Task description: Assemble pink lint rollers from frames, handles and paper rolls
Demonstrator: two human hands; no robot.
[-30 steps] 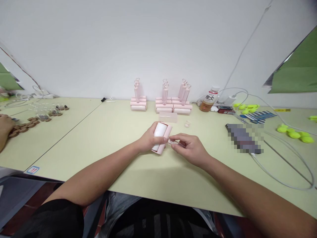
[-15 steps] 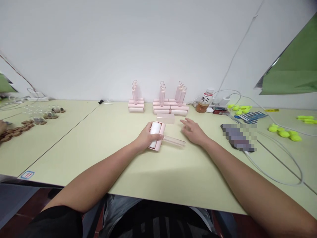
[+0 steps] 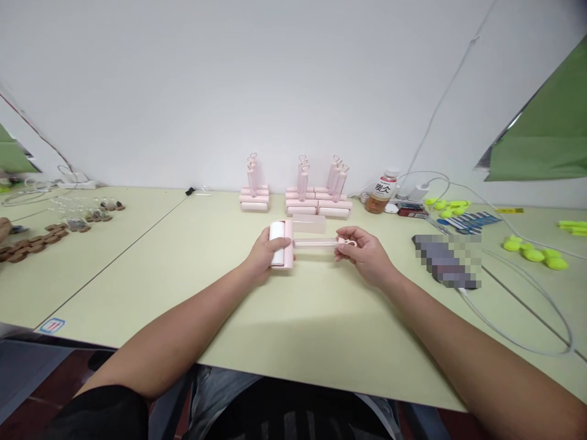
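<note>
A pink lint roller with a white paper roll and a clear handle lies sideways between my hands, above the table. My left hand is closed around its head, thumb across the frame. At the other end, my right hand pinches the pink cap with the heart-shaped loop on the handle. Just behind the handle, a translucent pink cover rests on the table. Several more pink lint rollers stand against the wall with their handles upright.
A drink bottle stands by the wall at right, near cables and a small box. A dark phone-like device, blurred out, lies right of my arm with a white cable. Neon-yellow pieces lie further right. Brown pieces and another person's hand are at far left.
My right hand has closed on the handle's end cap, having been open and apart from it. The lint roller has turned so its handle points straight right.
</note>
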